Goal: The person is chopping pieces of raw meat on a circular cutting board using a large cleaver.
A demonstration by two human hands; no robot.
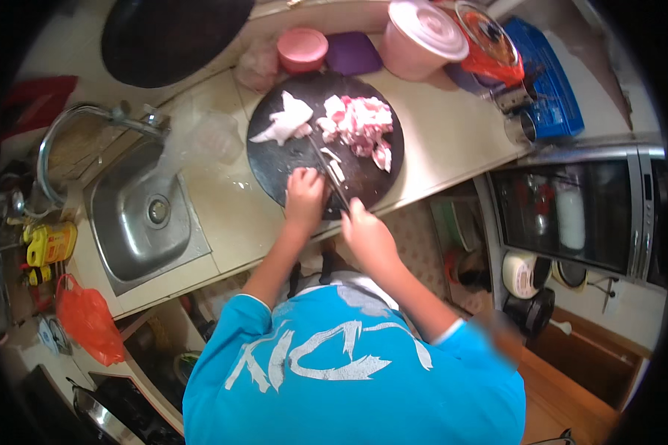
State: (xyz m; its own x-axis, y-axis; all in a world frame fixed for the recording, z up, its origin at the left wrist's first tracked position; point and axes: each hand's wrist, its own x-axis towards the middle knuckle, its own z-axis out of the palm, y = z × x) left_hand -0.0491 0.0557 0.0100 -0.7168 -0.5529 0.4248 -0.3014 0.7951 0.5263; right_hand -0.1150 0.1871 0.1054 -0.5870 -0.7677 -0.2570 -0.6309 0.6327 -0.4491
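Note:
My right hand (364,225) is closed on the handle of a kitchen knife (328,168), whose blade points up and left across a round black cutting board (362,194). My left hand (305,192) rests on the board just left of the blade, fingers curled; whether something lies under them cannot be told. Thin white strips (335,167) lie right of the blade. Behind them is a heap of pink and white cut meat (362,122). A whitish piece of meat or skin (285,119) lies at the board's back left, near the knife tip.
A steel sink (139,217) with a curved faucet (50,139) is at the left. Clear plastic bags (211,139) lie between sink and board. Behind the board stand a pink lidded bowl (302,49), a purple item (353,53) and a pink lidded bucket (420,41). The counter's front edge (423,197) runs before me.

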